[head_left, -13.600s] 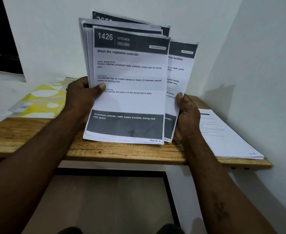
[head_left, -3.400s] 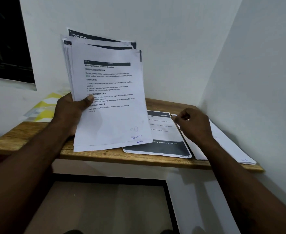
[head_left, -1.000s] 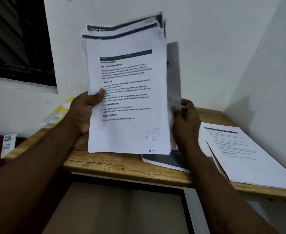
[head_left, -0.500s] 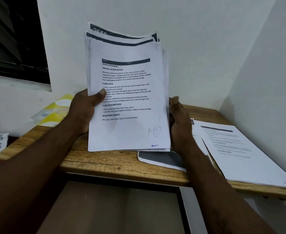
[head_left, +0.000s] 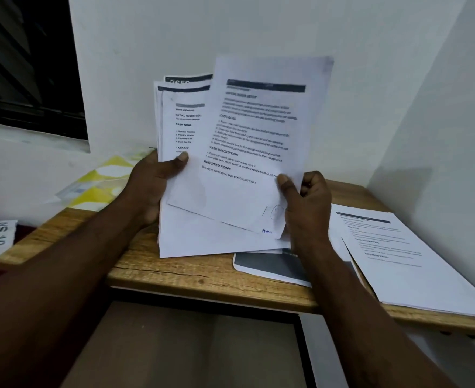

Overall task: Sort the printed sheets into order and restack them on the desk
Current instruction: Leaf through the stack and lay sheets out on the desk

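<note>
Over desk (head_left: pixel 202 278), right hand (head_left: pixel 306 211) has pinched 1 sheet (head_left: pixel 258 135) off stack (head_left: pixel 191 242) gripped by left hand (head_left: pixel 152 186), ready for placing.

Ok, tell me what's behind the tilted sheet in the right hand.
The stack gripped by the left hand. Only its left strip and bottom edge show past the tilted sheet pinched by the right hand; the rest is covered.
</note>
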A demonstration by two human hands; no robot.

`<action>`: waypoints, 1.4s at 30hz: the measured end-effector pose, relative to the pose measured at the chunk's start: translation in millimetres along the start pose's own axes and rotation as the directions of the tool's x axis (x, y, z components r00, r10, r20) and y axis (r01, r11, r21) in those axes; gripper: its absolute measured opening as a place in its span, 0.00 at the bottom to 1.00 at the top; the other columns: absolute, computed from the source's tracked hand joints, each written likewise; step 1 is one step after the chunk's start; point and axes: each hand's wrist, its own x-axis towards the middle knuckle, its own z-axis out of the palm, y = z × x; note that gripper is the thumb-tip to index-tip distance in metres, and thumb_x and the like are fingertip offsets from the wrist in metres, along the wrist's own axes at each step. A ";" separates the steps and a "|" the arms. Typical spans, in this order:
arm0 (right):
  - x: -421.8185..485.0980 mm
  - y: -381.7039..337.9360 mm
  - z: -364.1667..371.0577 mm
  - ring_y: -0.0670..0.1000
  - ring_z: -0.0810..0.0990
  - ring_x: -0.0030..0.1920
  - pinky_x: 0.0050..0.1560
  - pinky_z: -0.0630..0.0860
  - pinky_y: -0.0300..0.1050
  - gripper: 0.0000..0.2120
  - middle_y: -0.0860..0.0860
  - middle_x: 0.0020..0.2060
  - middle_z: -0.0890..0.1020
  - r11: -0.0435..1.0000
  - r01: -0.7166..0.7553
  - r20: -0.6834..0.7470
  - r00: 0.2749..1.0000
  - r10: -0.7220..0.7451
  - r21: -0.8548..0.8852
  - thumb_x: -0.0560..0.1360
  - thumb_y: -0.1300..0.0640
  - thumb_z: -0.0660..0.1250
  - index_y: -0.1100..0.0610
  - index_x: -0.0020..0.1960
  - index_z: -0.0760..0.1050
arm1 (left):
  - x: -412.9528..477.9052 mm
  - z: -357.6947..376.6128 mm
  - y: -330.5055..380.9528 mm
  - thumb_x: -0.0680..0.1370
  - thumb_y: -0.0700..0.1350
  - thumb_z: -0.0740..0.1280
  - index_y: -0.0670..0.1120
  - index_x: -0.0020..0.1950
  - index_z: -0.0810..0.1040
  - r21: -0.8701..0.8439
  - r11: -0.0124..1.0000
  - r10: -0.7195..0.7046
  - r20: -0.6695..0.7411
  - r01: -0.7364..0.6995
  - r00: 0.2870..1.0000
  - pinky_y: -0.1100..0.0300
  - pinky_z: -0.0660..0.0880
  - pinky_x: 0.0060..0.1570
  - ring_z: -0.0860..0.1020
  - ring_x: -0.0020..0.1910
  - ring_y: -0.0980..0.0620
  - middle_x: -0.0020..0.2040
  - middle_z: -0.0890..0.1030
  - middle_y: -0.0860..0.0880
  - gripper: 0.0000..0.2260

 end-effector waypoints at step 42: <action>0.9 3.1 -3.3 0.56 0.85 0.53 0.59 0.82 0.57 0.12 0.54 0.52 0.87 0.934 -0.173 0.332 0.941 0.064 0.311 0.85 0.63 0.62 0.56 0.58 0.83 | 6.5 -13.7 2.9 0.81 0.42 0.70 0.47 0.65 0.83 0.037 0.996 0.077 0.013 -0.077 0.997 0.46 0.78 0.66 0.83 0.63 0.42 0.64 0.85 0.45 0.13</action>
